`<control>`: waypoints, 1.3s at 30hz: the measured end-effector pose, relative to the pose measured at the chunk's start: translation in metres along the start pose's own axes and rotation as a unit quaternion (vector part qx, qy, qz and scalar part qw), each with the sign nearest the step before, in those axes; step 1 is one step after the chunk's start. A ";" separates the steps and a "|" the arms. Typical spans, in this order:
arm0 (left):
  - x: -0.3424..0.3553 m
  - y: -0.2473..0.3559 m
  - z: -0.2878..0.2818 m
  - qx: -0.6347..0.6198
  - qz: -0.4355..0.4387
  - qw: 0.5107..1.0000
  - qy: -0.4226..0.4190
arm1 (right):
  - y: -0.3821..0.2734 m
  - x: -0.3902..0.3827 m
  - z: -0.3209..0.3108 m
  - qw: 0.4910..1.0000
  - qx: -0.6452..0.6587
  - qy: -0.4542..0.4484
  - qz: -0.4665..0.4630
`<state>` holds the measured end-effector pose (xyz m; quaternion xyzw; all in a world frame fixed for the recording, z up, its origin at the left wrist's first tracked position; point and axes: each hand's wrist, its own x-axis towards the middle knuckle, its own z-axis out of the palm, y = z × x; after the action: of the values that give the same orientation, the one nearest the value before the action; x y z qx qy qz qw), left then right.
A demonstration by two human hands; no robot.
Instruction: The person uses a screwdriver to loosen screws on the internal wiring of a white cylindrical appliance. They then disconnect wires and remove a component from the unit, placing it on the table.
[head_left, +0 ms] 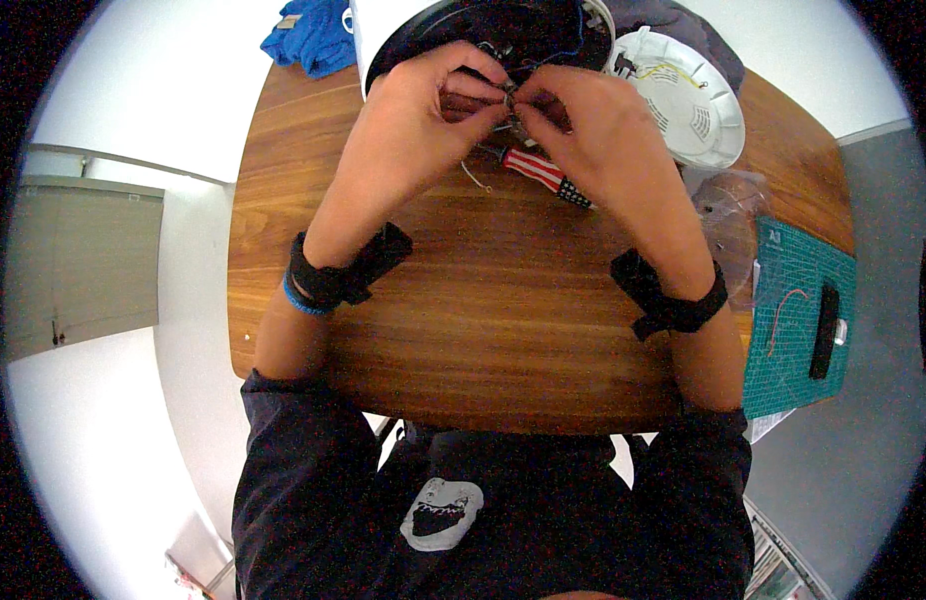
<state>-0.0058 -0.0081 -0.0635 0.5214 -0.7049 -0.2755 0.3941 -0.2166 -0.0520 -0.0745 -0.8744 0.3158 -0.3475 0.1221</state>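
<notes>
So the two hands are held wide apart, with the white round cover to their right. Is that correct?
Not quite: the left hand and right hand are close together, their fingertips nearly meeting at a small, unclear part, as the head view shows. The white round cover is to their right.

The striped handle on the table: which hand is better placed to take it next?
Probably the right hand: the striped handle lies nearer to it, while the left hand is farther away.

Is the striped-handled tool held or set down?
Set down: the striped-handled tool lies on the wooden table, while the left hand and right hand pinch a small part beyond it.
</notes>
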 end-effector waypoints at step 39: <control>-0.009 0.051 0.056 0.207 0.124 0.963 -0.123 | -0.052 -0.039 -0.076 0.981 -0.186 -0.042 0.035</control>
<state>-0.0778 0.0149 -0.0554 0.4619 -0.8489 -0.1347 0.2187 -0.2666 0.0136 -0.0171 -0.8841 0.3997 -0.2413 -0.0177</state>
